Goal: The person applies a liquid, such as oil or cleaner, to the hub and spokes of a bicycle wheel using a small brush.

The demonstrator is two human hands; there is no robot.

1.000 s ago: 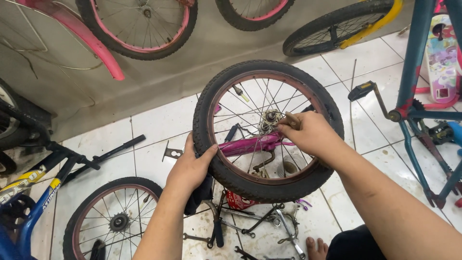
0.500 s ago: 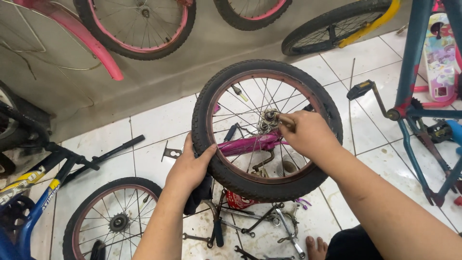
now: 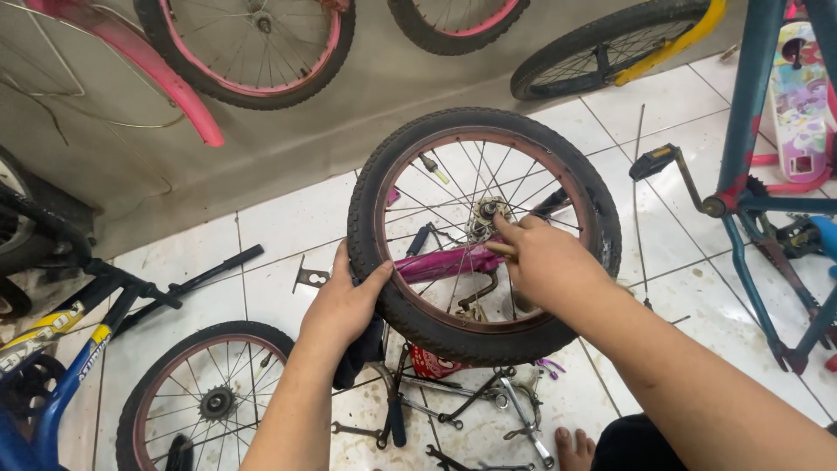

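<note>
Over white tiles, left hand (image 3: 344,305) fingers grasp wheel (image 3: 484,234); right hand (image 3: 547,262) fingers pinch its hub (image 3: 488,211).

left hand (image 3: 342,305) gripping wheel (image 3: 484,234), right hand (image 3: 549,262) at hub (image 3: 486,212)

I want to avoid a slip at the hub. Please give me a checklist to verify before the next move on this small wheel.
1. Left hand grips the tyre firmly: ok.
2. Right hand reaches the hub, fingers at the axle: ok.
3. Wheel held upright, clear of the floor: ok.
4. Tool seated on the axle nut: cannot tell; the fingers hide it.
5. Floor below free of clutter: not ok; loose wrenches and a pink frame lie there.
6. Bare foot clear of the wrenches: not ok, close.
</note>
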